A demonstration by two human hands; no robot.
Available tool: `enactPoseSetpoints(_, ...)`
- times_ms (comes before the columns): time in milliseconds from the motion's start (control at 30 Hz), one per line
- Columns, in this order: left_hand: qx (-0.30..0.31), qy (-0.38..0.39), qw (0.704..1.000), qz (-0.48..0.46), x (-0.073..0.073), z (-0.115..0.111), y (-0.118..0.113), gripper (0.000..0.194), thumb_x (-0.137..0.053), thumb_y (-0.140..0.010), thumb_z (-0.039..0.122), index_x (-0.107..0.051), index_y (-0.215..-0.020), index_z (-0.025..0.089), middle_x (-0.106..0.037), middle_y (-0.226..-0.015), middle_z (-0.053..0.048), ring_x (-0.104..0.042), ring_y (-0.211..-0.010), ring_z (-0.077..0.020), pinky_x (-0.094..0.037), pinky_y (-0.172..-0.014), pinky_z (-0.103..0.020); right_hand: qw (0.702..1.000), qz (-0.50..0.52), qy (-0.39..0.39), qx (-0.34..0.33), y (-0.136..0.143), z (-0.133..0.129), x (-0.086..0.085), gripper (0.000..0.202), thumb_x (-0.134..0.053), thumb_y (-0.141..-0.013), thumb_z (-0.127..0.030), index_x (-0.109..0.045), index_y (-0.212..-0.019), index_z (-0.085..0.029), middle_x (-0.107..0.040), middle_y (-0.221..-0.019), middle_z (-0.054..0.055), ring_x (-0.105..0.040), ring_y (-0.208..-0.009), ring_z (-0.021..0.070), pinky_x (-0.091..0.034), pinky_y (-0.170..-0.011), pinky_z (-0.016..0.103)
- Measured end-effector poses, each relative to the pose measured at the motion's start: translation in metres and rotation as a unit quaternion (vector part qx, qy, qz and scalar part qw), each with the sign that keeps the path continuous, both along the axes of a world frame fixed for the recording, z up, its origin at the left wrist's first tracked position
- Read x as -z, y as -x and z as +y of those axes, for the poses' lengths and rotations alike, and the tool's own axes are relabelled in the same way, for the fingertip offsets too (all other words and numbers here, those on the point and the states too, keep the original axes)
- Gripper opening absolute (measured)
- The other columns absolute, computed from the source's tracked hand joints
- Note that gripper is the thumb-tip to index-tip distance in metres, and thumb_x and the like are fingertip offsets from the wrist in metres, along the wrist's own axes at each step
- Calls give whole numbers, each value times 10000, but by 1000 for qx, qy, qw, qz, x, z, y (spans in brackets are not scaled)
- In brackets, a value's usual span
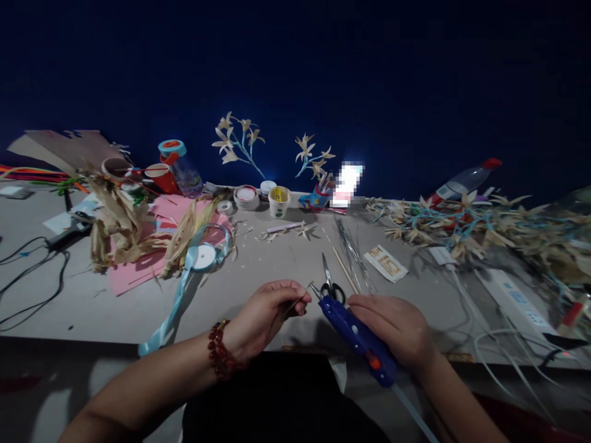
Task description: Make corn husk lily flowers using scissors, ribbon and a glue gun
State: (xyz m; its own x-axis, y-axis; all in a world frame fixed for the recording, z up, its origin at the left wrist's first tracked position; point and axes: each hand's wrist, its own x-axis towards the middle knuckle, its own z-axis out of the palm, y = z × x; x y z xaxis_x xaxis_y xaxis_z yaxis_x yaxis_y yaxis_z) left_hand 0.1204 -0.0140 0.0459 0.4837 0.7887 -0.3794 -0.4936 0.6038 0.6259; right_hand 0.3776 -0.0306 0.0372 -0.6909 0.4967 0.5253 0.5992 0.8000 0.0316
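My right hand (392, 323) is wrapped round a blue glue gun (353, 332), its metal nozzle pointing up and left. Just left of the nozzle, my left hand (277, 307) pinches a thin wire (292, 306); the wire's tip is close to the nozzle, and I cannot tell whether they touch. Behind the gun lie black-handled scissors (327, 271), partly covered by it. Thin metal wires (353, 252) and a wooden stick (345, 269) lie beyond my right hand.
Dried husks (120, 227), pink paper (133, 277) and blue ribbon (178, 301) lie left. Small tubs (279, 203) stand at the back. Husk flowers on blue stems (452, 224), a power strip (517, 301) and white cables (466, 295) are right.
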Motion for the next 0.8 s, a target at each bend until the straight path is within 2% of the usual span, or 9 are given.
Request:
enactPoseSetpoints(267, 0, 11, 1000, -15, -1, -2, 0, 84, -660, -746, 129, -677, -672, 91, -579, -662, -30, -484, -632, -107, -384, -700, -255, 1000, 10, 14, -2, -4, -4, 8, 272, -453, -985, -183, -722, -1026, -178, -773, -977, 116, -711, -896, 222, -550, -758, 334)
enactPoseSetpoints(433, 0, 14, 1000, -22, -1, -4, 2, 90, -660, -746, 130, -676, -667, 90, -568, -646, -28, -478, -625, -106, -385, -685, -253, 1000, -5, 11, 1, -4, -4, 6, 315, -397, -1005, -180, -711, -1024, -177, -776, -953, 110, -716, -879, 214, -553, -735, 327)
enactPoseSetpoints(800, -7, 17, 1000, -24, 2, -5, 3, 86, -665, -747, 129, -681, -671, 89, -570, -631, -30, -484, -615, -107, -398, -688, -249, 1000, 20, 12, -6, -1, -4, 6, 299, -408, -1003, -193, -707, -1010, -180, -778, -940, 102, -722, -857, 212, -562, -720, 326)
